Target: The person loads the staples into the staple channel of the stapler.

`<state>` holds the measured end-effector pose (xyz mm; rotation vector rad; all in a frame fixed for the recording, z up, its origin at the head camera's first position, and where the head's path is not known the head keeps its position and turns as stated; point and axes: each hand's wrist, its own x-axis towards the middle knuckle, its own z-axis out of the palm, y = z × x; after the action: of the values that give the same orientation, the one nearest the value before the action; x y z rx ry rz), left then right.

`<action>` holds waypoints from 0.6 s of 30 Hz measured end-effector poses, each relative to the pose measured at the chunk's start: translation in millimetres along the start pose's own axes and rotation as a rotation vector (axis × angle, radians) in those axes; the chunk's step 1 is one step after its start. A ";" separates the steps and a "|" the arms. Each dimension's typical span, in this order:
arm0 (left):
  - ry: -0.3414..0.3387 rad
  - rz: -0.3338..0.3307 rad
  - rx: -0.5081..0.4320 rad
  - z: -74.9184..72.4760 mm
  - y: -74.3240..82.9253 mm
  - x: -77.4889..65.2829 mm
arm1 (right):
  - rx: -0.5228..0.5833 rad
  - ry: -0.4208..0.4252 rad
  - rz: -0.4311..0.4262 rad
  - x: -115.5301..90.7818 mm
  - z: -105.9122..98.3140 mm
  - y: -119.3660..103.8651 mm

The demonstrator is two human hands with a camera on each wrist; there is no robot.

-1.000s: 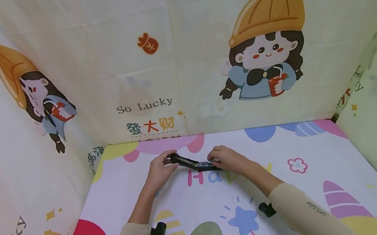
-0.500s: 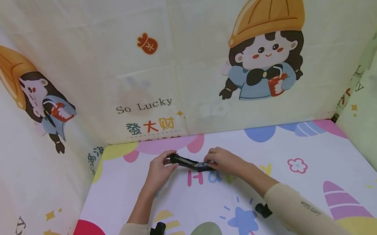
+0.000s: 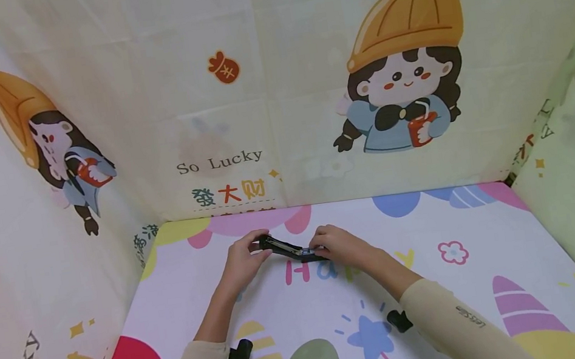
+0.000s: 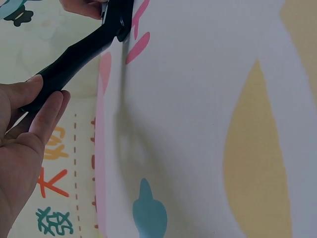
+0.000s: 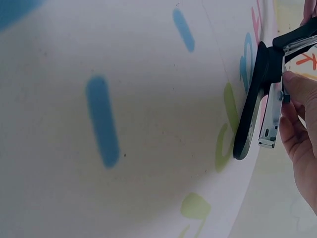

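So far, the black stapler (image 3: 284,248) stands folded open, not yet closed; the left hand's (image 3: 242,261) fingers pinch one end, the right hand's (image 3: 343,246) its metal rail (image 5: 270,119).

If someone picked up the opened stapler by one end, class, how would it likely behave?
The stapler would probably swing at its joint, since its parts stand apart at an angle. The straight metal rail looks stiff and may add noticeable weight. The smooth-looking black casing might slip a little in a loose grip.

Blk stapler (image 3: 292,250) spread open; one arm (image 4: 74,62) tilted up; metal rail (image 5: 271,116) exposed.
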<state>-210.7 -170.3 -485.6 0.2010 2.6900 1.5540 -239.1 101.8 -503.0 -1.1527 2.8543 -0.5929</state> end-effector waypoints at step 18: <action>0.003 0.047 0.006 -1.0 -0.4 0.0 | 0.045 0.016 0.019 -1.2 4.5 0.8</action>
<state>-210.8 -171.3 -485.4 0.2645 2.7119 1.5595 -238.2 101.6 -507.5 -1.1184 2.8461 -0.6643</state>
